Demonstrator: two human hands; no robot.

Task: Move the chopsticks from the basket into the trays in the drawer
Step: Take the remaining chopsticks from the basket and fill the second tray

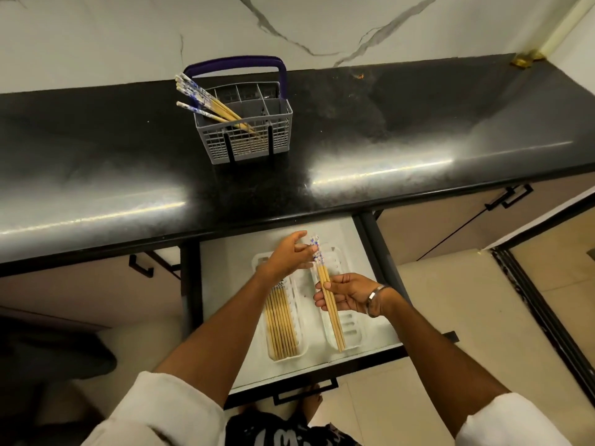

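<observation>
Item, as I read it remotely: chopstick bundle [328, 297] over right tray [351, 333] in drawer [363, 249]; right hand [346, 297] pinches mid-shafts, left hand [291, 254] apparently steadies patterned tips (contact unclear). More chopsticks [206, 103] remain in basket [248, 123].

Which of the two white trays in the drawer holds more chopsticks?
The left tray: a full row fills it. The right tray has only the few under the right hand.
</observation>
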